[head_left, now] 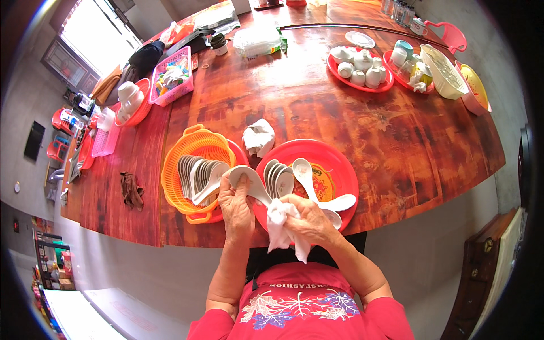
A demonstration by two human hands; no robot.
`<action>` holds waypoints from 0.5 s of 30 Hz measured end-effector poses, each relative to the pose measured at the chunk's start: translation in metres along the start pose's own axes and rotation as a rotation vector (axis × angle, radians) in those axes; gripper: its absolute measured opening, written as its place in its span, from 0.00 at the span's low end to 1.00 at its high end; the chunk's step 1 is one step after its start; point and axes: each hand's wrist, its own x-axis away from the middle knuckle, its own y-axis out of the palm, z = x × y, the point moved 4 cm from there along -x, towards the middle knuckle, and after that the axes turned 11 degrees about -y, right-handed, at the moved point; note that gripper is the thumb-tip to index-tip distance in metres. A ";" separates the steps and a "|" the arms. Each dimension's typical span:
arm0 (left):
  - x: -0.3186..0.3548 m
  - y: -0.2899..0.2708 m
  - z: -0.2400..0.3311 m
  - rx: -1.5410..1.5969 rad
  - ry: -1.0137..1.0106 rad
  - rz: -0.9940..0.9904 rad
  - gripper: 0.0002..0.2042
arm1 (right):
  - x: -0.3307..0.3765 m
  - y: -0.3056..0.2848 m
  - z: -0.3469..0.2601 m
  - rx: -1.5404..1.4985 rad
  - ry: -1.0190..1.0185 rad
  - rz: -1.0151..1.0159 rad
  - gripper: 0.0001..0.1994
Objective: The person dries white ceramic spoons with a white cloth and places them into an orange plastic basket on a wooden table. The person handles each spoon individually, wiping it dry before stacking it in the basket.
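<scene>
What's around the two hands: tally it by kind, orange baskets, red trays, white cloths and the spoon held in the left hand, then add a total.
Orange basket: 1
Red trays: 2, right tray and left tray under the basket
White cloths: 2, right hand's cloth and crumpled cloth beyond
Held spoon: 1
Total: 6
</scene>
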 end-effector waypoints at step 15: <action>0.022 0.020 -0.031 -0.186 -0.199 -0.111 0.15 | -0.023 -0.008 -0.039 0.730 -0.513 0.341 0.19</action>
